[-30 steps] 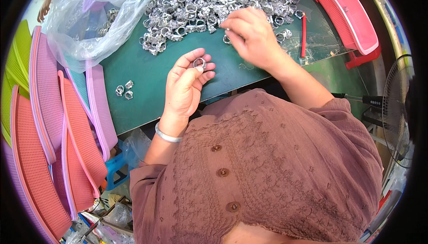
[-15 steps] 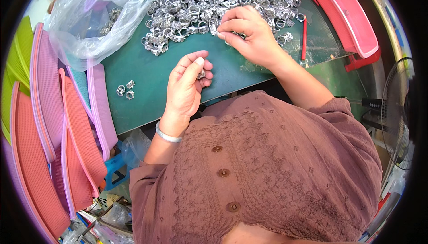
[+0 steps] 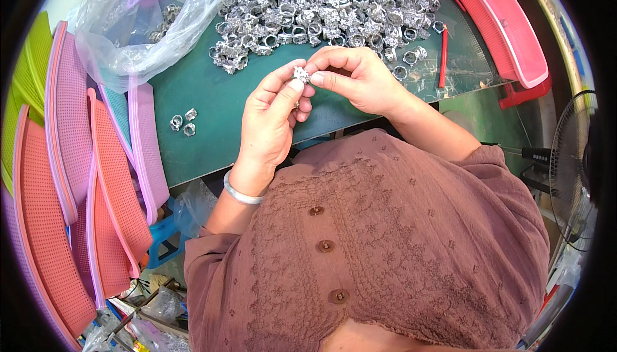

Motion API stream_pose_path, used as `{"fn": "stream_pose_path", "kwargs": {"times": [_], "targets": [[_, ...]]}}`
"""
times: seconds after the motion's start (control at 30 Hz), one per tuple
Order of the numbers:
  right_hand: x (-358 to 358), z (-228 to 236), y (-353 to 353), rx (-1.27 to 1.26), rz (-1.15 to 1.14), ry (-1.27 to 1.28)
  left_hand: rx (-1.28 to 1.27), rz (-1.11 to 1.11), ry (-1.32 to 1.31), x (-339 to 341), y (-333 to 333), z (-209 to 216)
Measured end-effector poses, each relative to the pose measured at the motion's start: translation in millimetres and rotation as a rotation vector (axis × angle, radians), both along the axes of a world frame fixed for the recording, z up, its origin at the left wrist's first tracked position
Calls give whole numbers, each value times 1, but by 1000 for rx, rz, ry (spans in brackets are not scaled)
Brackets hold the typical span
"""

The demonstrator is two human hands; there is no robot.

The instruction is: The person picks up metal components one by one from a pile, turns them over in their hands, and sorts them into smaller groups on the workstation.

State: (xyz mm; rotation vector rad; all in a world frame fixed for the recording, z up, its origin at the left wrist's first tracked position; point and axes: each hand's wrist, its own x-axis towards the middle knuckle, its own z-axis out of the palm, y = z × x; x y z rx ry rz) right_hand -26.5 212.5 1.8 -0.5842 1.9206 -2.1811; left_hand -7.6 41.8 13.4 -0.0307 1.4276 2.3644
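Between the fingertips of both hands is a silver ring with a cluster of pale stones. My left hand pinches it with thumb and forefinger, and its other fingers curl round another small ring, mostly hidden. From the right, my right hand grips the same ring by thumb and fingertips. Beyond the hands lies a large heap of silver rings on the green table. Three loose rings lie apart on the left of the table.
A clear plastic bag with some rings inside stands at the far left. Purple, orange and green mesh baskets are stacked beside the table. At the right are a red stick, a pink basket and a fan.
My right hand has come back from the edge of the heap to my left hand. A ring now shows between their fingertips. The view has shifted slightly.
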Motion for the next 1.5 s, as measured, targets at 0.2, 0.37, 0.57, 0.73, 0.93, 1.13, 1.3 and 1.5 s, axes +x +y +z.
{"fn": "stream_pose_path", "kwargs": {"times": [0.2, 0.37, 0.57, 0.73, 0.93, 1.13, 1.3, 1.5], "targets": [[1, 1, 2, 75, -3, -16, 115, -53, -89, -2, -3, 0], [2, 2, 1, 87, -15, -53, 156, -86, -127, -2, -5, -1], [2, 2, 1, 81, -15, -48, 149, -89, -135, -2, -5, -1], [2, 2, 1, 57, -7, -73, 149, -84, -153, -2, -5, -2], [2, 1, 1, 54, -7, -92, 132, -96, -158, -3, -5, -2], [2, 1, 0, 63, -7, -94, 123, -84, -179, -3, -4, 0], [2, 1, 0, 44, 5, -124, 122, -86, -191, -2, -4, -1], [2, 1, 0, 48, 1, -127, 87, -66, -211, -2, -2, 0]]}}
